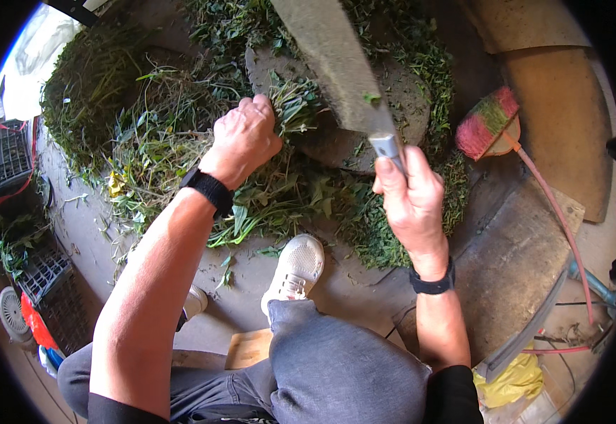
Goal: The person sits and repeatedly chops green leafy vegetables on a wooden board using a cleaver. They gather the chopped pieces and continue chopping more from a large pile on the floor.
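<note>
My left hand [249, 127] is closed around a bundle of leafy green stems [295, 106], whose ends stick out to the right over a worn chopping block [408, 100]. In my right hand [411, 199] is the handle of a large knife with a broad, long blade [334, 63]. The blade is raised, slightly blurred, and points away from me, with a scrap of leaf stuck on it. It hides part of the block. Finely chopped greens [382, 238] lie around the block's right and near sides.
Loose uncut greens [165, 127] are heaped at left, beside a darker pile [91, 90]. Black plastic crates [8, 159] stand far left. A pink-and-green broom [491, 124] leans at right, near boards [520, 265] and a yellow bag [514, 381]. My shoe [295, 265] is close to the greens.
</note>
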`<state>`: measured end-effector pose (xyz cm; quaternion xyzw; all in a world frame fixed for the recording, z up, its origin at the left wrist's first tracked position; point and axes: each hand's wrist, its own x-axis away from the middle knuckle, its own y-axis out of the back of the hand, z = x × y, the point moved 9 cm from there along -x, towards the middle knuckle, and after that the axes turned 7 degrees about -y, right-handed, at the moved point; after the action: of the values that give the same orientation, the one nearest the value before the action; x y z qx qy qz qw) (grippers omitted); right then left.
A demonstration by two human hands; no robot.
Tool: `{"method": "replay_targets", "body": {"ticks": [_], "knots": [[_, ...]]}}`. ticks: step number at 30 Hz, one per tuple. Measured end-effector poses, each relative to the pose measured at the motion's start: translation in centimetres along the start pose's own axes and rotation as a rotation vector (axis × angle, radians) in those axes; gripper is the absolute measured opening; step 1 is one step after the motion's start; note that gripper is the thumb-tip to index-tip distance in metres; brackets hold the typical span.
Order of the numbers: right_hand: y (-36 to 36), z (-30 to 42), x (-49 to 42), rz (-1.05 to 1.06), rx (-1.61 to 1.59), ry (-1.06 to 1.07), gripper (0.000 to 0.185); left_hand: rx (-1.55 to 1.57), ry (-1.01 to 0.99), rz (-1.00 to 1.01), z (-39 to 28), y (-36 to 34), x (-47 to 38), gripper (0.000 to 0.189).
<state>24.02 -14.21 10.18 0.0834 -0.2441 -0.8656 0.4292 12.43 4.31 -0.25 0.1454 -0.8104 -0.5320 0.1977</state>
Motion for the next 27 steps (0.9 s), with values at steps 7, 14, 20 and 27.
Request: {"method": "replay_targets", "body": {"ticks": [7,14,20,27], "knots": [[-6.3,-4.4,-0.6,0.087,0.405,-0.158,0.029,0.008,-0.019,0.151,-0.8,0.1,0.7,0.05],[-7.1,-5.2,0.3,0.094,0.36,-0.179,0.025,-0.018,-0.014,0.006,-1.4,-0.1,2.1,0.038],[-2.2,0.5,-1.0,-0.093,-0.135,-0.044,0.022,0.0,-0.054,0.014,-1.4,0.8,0.4,0.019],[-4.5,1.0,-1.4,-0.173,0.035,0.138,0.024,-0.1,-0.024,0.069,-2.2,0.1,-0.3,0.015]]}}
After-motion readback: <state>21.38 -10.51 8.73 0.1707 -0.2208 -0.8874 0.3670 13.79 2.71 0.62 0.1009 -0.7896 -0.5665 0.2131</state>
